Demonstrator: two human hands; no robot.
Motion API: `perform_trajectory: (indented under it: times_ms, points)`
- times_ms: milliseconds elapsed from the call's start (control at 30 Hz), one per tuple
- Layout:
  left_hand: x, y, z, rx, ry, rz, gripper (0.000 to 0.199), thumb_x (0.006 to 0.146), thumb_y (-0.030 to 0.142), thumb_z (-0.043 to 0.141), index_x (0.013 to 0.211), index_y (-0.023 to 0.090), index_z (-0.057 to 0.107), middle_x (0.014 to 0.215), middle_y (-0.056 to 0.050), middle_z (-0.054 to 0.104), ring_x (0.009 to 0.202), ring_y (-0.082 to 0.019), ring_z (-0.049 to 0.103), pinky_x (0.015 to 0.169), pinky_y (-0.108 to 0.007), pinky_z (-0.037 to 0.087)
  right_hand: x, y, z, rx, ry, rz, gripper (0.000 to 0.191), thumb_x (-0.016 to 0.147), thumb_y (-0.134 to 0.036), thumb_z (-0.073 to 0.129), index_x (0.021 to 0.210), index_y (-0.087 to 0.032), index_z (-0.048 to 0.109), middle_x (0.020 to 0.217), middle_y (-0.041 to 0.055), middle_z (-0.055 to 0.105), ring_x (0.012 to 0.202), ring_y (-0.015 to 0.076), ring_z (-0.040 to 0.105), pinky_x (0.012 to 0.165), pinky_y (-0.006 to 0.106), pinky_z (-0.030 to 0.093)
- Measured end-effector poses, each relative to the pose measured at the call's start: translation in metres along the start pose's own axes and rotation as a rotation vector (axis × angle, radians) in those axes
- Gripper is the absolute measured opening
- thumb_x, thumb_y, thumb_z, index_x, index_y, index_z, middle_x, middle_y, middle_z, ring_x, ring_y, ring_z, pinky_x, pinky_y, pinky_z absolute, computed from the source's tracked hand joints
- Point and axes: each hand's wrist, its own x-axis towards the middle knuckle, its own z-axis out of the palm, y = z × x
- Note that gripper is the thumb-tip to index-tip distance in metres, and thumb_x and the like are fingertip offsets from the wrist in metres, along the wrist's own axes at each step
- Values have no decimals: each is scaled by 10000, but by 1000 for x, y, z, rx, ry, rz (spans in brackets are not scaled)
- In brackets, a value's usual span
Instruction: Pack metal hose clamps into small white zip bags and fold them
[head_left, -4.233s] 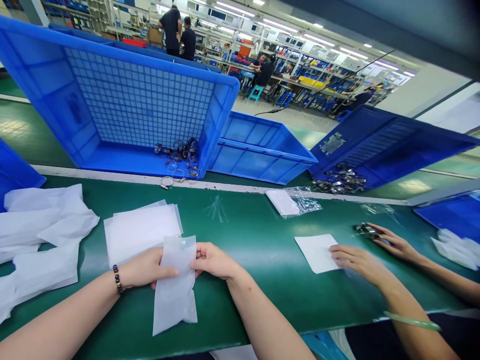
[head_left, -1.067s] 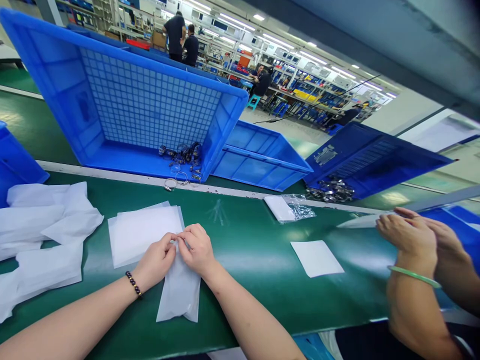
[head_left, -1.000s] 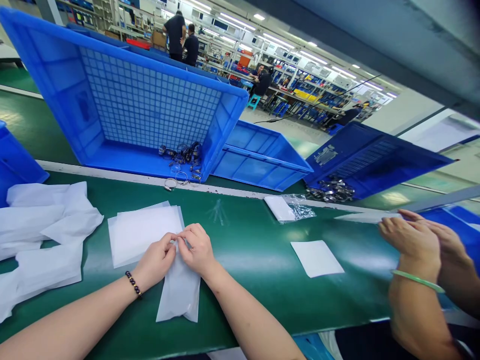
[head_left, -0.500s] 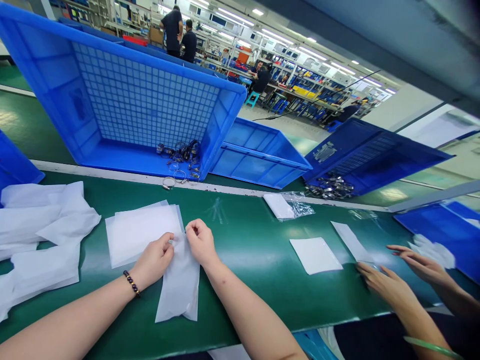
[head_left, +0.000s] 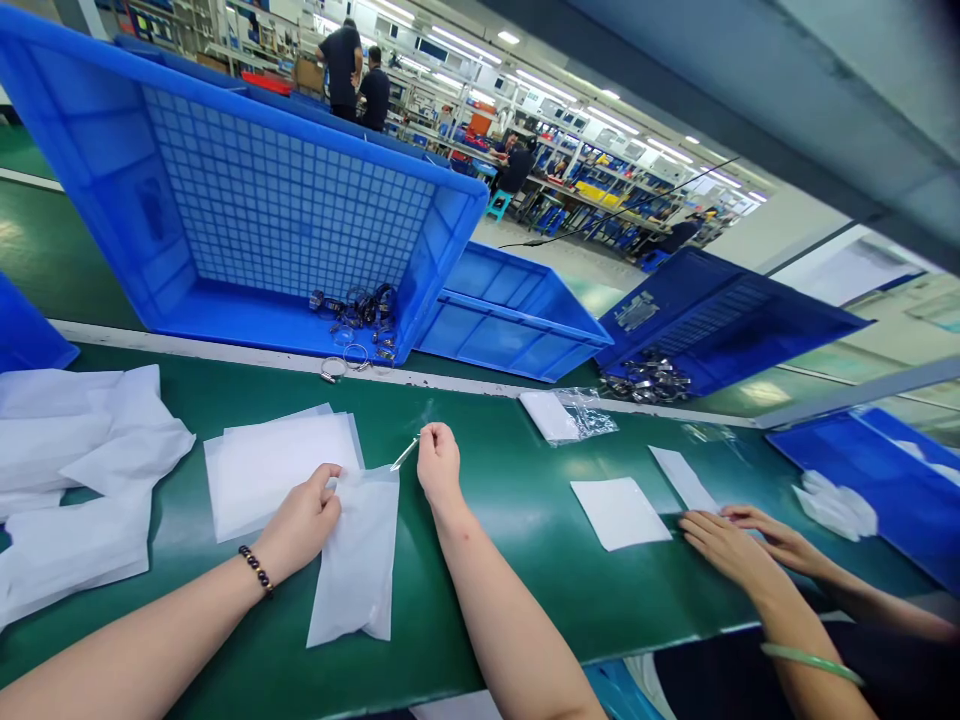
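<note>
A translucent white bag (head_left: 355, 570) lies on the green table, its lower end puffed out. My left hand (head_left: 306, 520), with a beaded bracelet at the wrist, pinches the bag's upper left corner. My right hand (head_left: 439, 462) is closed on a thin pale strip (head_left: 406, 453), which slants down to the bag's upper right corner. Whether the strip is still joined to the bag there is hard to tell. Behind my left hand lies a stack of flat translucent bags (head_left: 281, 465), partly overlapped by the bag I hold.
More white bags (head_left: 97, 440) are heaped at the left. Blue crates (head_left: 300, 190) line the far edge, one with metal hose clamps (head_left: 364, 310). A co-worker's hands (head_left: 727, 545) work at the right near a white bag (head_left: 621, 512) and a clear plastic packet (head_left: 566, 415).
My right hand has moved up and right, away from the bag's top edge, and the pale strip now shows in it. The co-worker's hands have come together.
</note>
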Motion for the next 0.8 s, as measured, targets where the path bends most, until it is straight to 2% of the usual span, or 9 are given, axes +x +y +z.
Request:
perform_trajectory:
  times_ms: [167, 333, 533, 800]
  points:
    - [1, 0, 0, -13, 7, 4, 367, 780, 247, 342, 1138, 209, 415, 518, 76, 432, 470, -135, 402, 459, -222, 276, 20, 15, 0, -66, -32, -31, 180, 802, -287, 375, 708, -192, 495, 788, 33, 521, 718, 164, 480, 668, 286, 385]
    - [0, 0, 0, -22, 5, 9, 344, 783, 246, 338, 1115, 210, 419, 515, 73, 423, 471, -137, 394, 457, -225, 260, 44, 25, 1, -147, -49, -75, 177, 768, -290, 417, 686, -186, 534, 824, 52, 522, 802, 189, 486, 745, 317, 383]
    - [-1, 0, -1, -59, 4, 9, 305, 797, 261, 338, 1080, 202, 434, 509, 68, 401, 457, -134, 379, 456, -228, 245, 67, 32, -2, -232, -56, -84, 193, 758, -288, 439, 677, -186, 581, 866, 75, 562, 850, 218, 483, 791, 356, 368]
    - [1, -3, 0, -60, -10, 7, 324, 820, 306, 326, 1118, 214, 417, 532, 59, 424, 472, -142, 400, 451, -228, 249, 88, 38, 0, -276, -71, -70, 207, 743, -305, 467, 697, -191, 634, 882, 66, 587, 859, 213, 492, 775, 339, 374]
